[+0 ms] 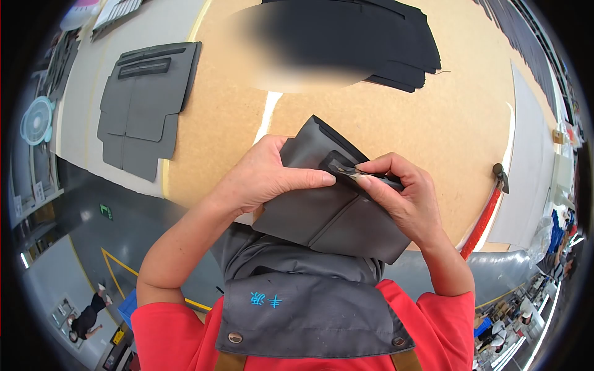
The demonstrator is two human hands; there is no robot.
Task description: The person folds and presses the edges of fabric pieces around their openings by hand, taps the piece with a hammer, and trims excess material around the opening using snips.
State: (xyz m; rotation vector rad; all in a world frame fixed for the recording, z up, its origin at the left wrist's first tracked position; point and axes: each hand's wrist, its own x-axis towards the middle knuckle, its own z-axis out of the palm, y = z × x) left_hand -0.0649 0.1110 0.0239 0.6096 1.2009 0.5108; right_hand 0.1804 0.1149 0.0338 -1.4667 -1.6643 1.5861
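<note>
A dark grey leather-like panel (309, 213) is tilted at the near edge of the table, against the apron. My left hand (266, 176) grips its left side, thumb lying flat on the face beside a black-framed slot. With thumb and index finger, my right hand (396, 188) pinches a small, thin piece (348, 171) at that slot; whether it is a tool or a strip of material I cannot make out. The other fingers of my right hand curl over the panel's right part.
Another grey panel (142, 108) lies flat at the left. Black pieces (396, 43) are stacked at the back, partly blurred. A hammer with a red handle (481, 226) rests at the right edge. The tan table board (458, 130) lies beneath. People are in the far background.
</note>
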